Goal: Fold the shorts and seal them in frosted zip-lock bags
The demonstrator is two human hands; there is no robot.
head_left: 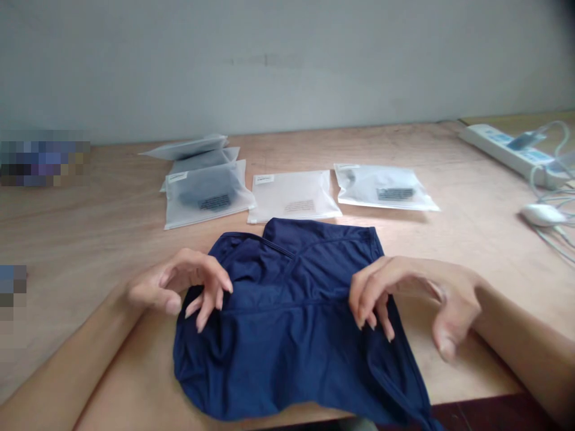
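Observation:
A navy blue garment of thin, smooth fabric lies spread on the table in front of me, with seams and a bound edge showing; its lower right corner reaches past the table's front edge. Over its left side is my left hand, fingers curved and apart, thumb held away. My right hand arches over the right edge of the cloth, its fingertips at the fabric and its thumb spread wide. Neither hand grips anything. Whether the fingertips press on the cloth I cannot tell.
Beyond the garment lie a frosted zip bag with dark contents, a paler flat bag and another filled bag. More bags overlap at back left. On the right are a power strip, a white adapter and cables. A wall stands behind.

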